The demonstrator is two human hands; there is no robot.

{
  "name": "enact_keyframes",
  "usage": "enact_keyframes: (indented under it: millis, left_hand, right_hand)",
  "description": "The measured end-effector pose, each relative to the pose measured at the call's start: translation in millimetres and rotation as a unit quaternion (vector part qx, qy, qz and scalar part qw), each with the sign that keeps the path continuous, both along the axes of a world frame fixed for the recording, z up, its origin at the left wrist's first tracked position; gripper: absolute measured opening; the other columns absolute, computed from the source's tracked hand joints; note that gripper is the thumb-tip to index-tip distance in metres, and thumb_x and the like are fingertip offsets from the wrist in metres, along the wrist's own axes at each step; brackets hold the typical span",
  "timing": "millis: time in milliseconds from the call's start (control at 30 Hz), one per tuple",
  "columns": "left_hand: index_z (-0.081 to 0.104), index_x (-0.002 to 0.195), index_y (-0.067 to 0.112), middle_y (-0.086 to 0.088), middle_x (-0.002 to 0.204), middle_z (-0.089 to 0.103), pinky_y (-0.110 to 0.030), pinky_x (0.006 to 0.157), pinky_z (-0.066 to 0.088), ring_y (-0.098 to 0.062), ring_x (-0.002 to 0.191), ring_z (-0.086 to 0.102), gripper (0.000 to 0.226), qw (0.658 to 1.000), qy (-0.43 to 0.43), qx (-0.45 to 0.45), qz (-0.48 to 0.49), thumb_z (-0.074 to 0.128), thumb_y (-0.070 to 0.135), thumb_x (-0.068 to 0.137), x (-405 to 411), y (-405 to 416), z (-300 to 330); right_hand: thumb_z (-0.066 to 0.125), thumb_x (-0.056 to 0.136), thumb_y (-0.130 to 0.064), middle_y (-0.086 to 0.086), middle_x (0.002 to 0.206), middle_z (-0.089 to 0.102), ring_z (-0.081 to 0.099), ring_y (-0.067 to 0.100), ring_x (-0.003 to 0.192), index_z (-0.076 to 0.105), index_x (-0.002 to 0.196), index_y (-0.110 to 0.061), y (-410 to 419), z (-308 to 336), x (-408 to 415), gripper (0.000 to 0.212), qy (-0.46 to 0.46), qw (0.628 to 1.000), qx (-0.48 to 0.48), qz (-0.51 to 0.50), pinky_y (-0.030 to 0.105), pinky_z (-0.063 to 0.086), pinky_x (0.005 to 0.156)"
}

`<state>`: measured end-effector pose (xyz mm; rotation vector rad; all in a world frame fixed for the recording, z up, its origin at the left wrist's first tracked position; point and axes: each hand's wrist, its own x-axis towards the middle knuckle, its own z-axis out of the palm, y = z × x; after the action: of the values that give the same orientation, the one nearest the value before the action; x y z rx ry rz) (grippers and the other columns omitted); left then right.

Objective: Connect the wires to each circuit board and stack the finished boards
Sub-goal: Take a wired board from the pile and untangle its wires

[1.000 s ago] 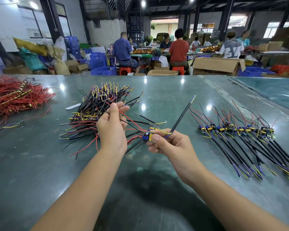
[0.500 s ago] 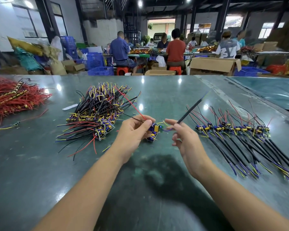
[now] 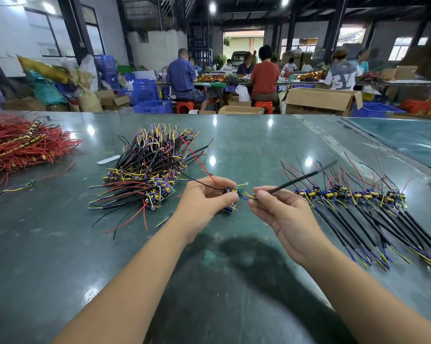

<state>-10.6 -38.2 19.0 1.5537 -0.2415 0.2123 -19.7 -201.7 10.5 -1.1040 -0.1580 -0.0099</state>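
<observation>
My left hand [image 3: 204,197] grips a small circuit board [image 3: 231,194] with blue and yellow parts; a red wire and a black wire run up-left from it. My right hand [image 3: 279,207] pinches a black sleeved cable [image 3: 301,178] close to the board, its yellow and blue leads pointing at the board. The cable's far end angles up to the right and is blurred. A heap of unfinished boards and wires [image 3: 147,175] lies left of my hands. A row of finished boards with cables [image 3: 358,197] lies to the right.
A pile of red wires [image 3: 18,142] sits at the far left of the green table [image 3: 209,256]. A white slip [image 3: 108,159] lies beside the heap. Several people work at benches behind, with cardboard boxes [image 3: 318,100] and blue crates [image 3: 144,91].
My left hand left the heap and came to the board, now gripping it. My right hand shifted from the board to pinching the cable near its leads.
</observation>
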Motion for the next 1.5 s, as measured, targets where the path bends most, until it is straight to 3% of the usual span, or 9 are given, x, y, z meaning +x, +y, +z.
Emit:
enact_keyframes:
  millis: [100, 200, 400, 767, 900, 1000, 1200, 1333, 1500]
  left_hand:
    - [0.069, 0.083, 0.016, 0.002, 0.071, 0.069, -0.023, 0.072, 0.053, -0.011, 0.069, 0.063, 0.023, 0.999, -0.017, -0.027, 0.019, 0.071, -0.007, 0.076, 0.5, 0.1, -0.3]
    - [0.070, 0.084, 0.017, 0.001, 0.073, 0.071, -0.027, 0.075, 0.054, -0.015, 0.072, 0.064, 0.024, 0.999, -0.015, -0.028, 0.005, 0.071, -0.006, 0.077, -1.0, -2.6, -0.8]
    - [0.068, 0.086, 0.012, -0.002, 0.071, 0.070, -0.024, 0.074, 0.057, -0.013, 0.070, 0.067, 0.018, 0.992, 0.043, -0.113, -0.046, 0.064, -0.006, 0.083, -0.1, -1.3, -0.7]
    - [0.064, 0.091, 0.007, -0.012, 0.084, 0.065, -0.020, 0.067, 0.056, -0.012, 0.069, 0.066, 0.014, 0.984, 0.112, -0.110, -0.082, 0.058, -0.005, 0.087, 2.5, 3.1, 0.5]
    - [0.063, 0.093, 0.007, -0.013, 0.089, 0.066, -0.020, 0.068, 0.056, -0.012, 0.070, 0.067, 0.014, 0.987, 0.112, -0.085, -0.084, 0.057, -0.004, 0.088, 1.7, 3.5, 0.7]
    - [0.063, 0.095, 0.007, -0.012, 0.089, 0.066, -0.019, 0.066, 0.055, -0.012, 0.069, 0.069, 0.015, 0.984, 0.118, -0.102, -0.090, 0.056, -0.004, 0.088, 0.9, 5.3, 2.4]
    - [0.065, 0.093, 0.005, -0.008, 0.080, 0.067, -0.020, 0.068, 0.056, -0.012, 0.067, 0.068, 0.015, 0.972, 0.130, -0.156, -0.117, 0.054, -0.004, 0.087, -0.4, 3.0, 4.0]
    - [0.066, 0.087, 0.008, -0.010, 0.085, 0.063, -0.020, 0.068, 0.056, -0.013, 0.068, 0.065, 0.019, 0.969, 0.149, -0.149, -0.126, 0.050, -0.003, 0.090, -1.0, 1.0, 4.2]
    - [0.063, 0.084, 0.013, -0.008, 0.083, 0.061, -0.019, 0.065, 0.054, -0.010, 0.064, 0.063, 0.018, 0.972, 0.144, -0.134, -0.124, 0.053, -0.001, 0.089, -1.9, -3.0, 0.1]
  right_hand:
    - [0.066, 0.075, 0.004, 0.012, 0.075, 0.071, 0.072, 0.023, 0.078, 0.068, 0.076, -0.003, -0.2, -1.9, -2.7, 0.008, 0.011, 0.997, -0.050, 0.054, 0.022, 0.056, 0.069]
    - [0.071, 0.063, -0.001, 0.014, 0.073, 0.070, 0.072, 0.025, 0.077, 0.065, 0.071, -0.003, -0.5, -2.0, -4.3, 0.011, 0.021, 0.996, -0.039, 0.074, 0.022, 0.055, 0.068]
    - [0.065, 0.076, 0.013, 0.010, 0.070, 0.071, 0.071, 0.021, 0.072, 0.069, 0.056, -0.015, -1.1, -0.7, -4.0, 0.034, 0.006, 0.997, -0.060, 0.045, 0.021, 0.054, 0.067]
    - [0.071, 0.072, 0.008, 0.007, 0.070, 0.070, 0.065, 0.017, 0.071, 0.066, 0.064, -0.011, -3.2, 3.5, -1.6, 0.022, -0.021, 0.991, -0.131, -0.023, 0.019, 0.054, 0.064]
    - [0.069, 0.074, 0.013, 0.007, 0.069, 0.068, 0.062, 0.010, 0.066, 0.065, 0.068, -0.007, -5.2, 7.5, -1.4, 0.021, -0.071, 0.986, -0.147, -0.022, 0.017, 0.050, 0.064]
    - [0.067, 0.074, 0.014, -0.002, 0.066, 0.070, 0.064, 0.004, 0.064, 0.067, 0.073, -0.005, -7.7, 10.0, -1.8, 0.019, -0.111, 0.983, -0.142, -0.014, 0.013, 0.048, 0.064]
    - [0.071, 0.076, 0.006, -0.005, 0.071, 0.070, 0.062, 0.008, 0.071, 0.070, 0.068, -0.018, -10.8, 5.8, 2.3, 0.026, -0.092, 0.981, -0.164, -0.043, 0.028, 0.046, 0.069]
    - [0.068, 0.076, 0.012, -0.007, 0.067, 0.070, 0.062, 0.002, 0.064, 0.067, 0.072, -0.012, -7.4, 6.0, 1.3, 0.024, -0.136, 0.975, -0.168, -0.053, 0.012, 0.046, 0.063]
    - [0.067, 0.076, 0.015, -0.009, 0.063, 0.069, 0.061, 0.000, 0.060, 0.067, 0.072, -0.008, -5.0, 6.3, -1.3, 0.023, -0.147, 0.972, -0.175, -0.056, 0.010, 0.045, 0.061]
